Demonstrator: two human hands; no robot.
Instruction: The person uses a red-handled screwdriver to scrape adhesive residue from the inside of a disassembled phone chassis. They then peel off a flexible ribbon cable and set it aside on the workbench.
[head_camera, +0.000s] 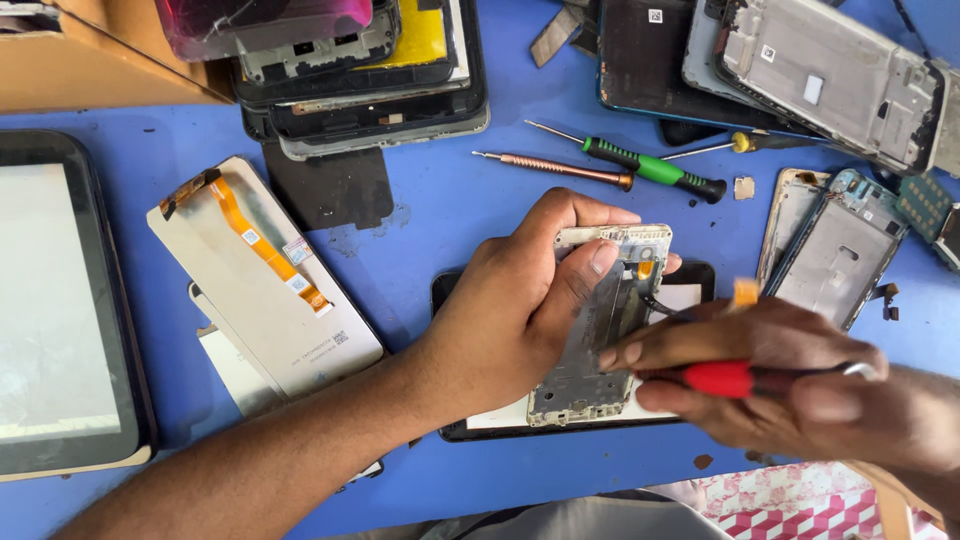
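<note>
My left hand (520, 300) grips a silver phone frame (590, 360), thumb pressed on its inner face, fingers wrapped round its top edge. The frame stands tilted over a dark phone screen (690, 275) lying flat on the blue table (440, 210). My right hand (770, 380) holds a red-handled tool (725, 378), its dark tip reaching toward the frame's upper right part near a small orange flex piece (745, 291).
Two green and copper screwdrivers (650, 168) lie behind the frame. A display panel with an orange ribbon (265, 275) lies at left, beside a large tablet (60, 300). Stacked phone bodies (360, 70) sit at the back, with more frames (835, 245) at right.
</note>
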